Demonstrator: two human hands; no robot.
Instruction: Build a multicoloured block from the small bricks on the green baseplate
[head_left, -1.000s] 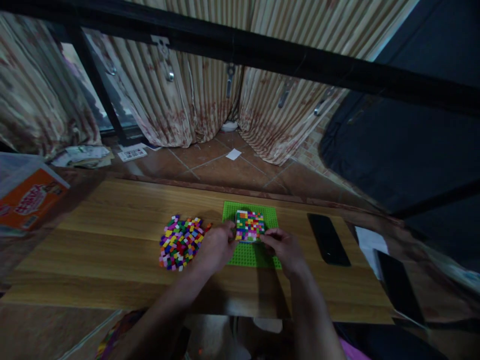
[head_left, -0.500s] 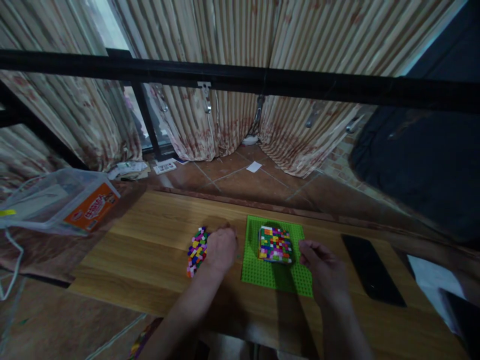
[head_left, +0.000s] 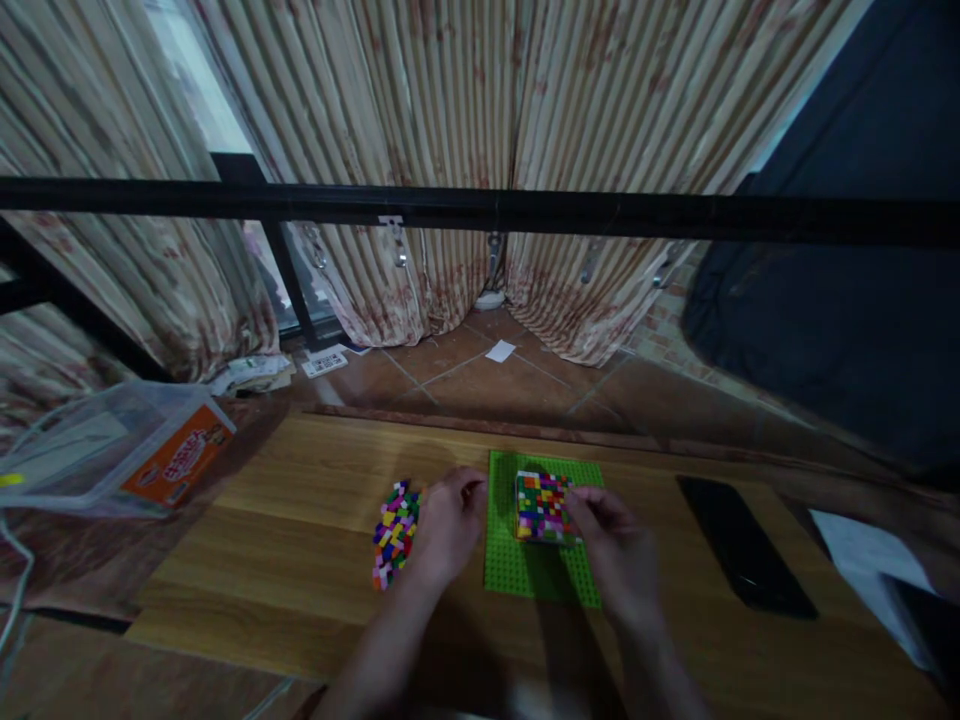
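Observation:
A green baseplate point(head_left: 525, 570) lies on the wooden table point(head_left: 300, 560). A block built of many coloured bricks point(head_left: 541, 505) stands on it. My right hand point(head_left: 616, 545) is at the block's right side, its fingers curled and touching the block's edge. Left of the plate my left hand point(head_left: 448, 520) rests with its fingers closed, partly covering a pile of loose coloured bricks point(head_left: 395, 533). What the left fingers hold, if anything, is hidden.
A black phone point(head_left: 742, 555) lies on the table to the right, with white paper point(head_left: 862, 560) beyond it. A clear plastic box with an orange label point(head_left: 127, 450) sits at the left. A black bar point(head_left: 480, 212) crosses in front of striped curtains.
My right hand has moved left onto the block's right edge. My left hand stays on the loose bricks. The camera has tilted up slightly.

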